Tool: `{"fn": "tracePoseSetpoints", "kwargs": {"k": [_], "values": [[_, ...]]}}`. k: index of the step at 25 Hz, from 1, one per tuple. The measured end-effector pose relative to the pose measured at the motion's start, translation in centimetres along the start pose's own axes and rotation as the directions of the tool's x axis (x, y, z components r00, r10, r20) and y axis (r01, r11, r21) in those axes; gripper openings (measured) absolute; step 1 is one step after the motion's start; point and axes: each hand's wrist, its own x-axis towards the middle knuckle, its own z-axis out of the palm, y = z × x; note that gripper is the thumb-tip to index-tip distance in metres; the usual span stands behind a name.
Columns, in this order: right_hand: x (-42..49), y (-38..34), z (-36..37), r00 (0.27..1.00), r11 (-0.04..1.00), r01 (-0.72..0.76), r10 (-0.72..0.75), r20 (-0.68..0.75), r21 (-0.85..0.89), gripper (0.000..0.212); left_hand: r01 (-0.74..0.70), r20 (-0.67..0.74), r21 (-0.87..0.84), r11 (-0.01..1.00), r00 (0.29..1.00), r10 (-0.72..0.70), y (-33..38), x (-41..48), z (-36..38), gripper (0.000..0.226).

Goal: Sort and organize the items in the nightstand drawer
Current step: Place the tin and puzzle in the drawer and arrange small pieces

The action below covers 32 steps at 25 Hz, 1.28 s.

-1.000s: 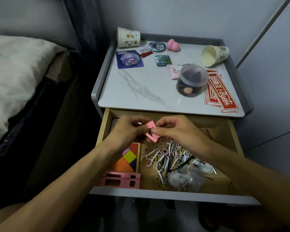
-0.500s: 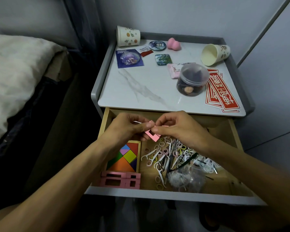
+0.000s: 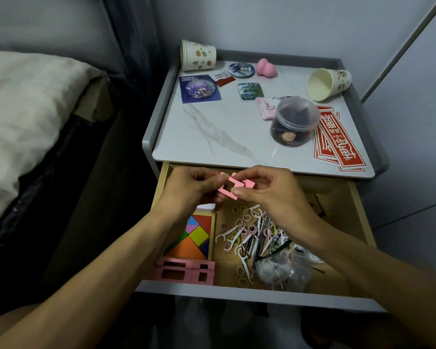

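Over one drawer (image 3: 237, 294), left hand (image 3: 186, 191) and right hand (image 3: 275, 195) pinch one pink frame (image 3: 224, 193).

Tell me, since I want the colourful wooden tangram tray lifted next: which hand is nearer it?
Left. The left hand hovers beyond the tangram tray's far edge; the right hand is off to its right, above the white floss picks.
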Motion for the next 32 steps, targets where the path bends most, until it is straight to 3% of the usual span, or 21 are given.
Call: {"fn": "tracePoseSetpoints", "kwargs": {"k": [19, 26, 32], "values": [[0.09, -0.24, 0.05, 1.000, 0.996, -0.006, 0.008, -0.026, 0.086, 0.026, 0.045, 0.037, -0.092, 0.995, 0.998, -0.042, 0.44, 0.38, -0.49, 0.009], [0.03, -0.10, 0.11, 1.000, 0.998, 0.003, -0.003, -0.005, 0.063, 0.024, 0.007, 0.023, -0.026, 1.000, 1.000, -0.006, 0.68, 0.11, -0.34, 0.011], [0.45, -0.21, -0.10, 0.996, 0.998, 0.058, -0.057, -0.067, 0.017, 0.027, 0.007, 0.029, 0.054, 0.999, 1.000, -0.009, 0.95, -0.05, -0.08, 0.003]]}}
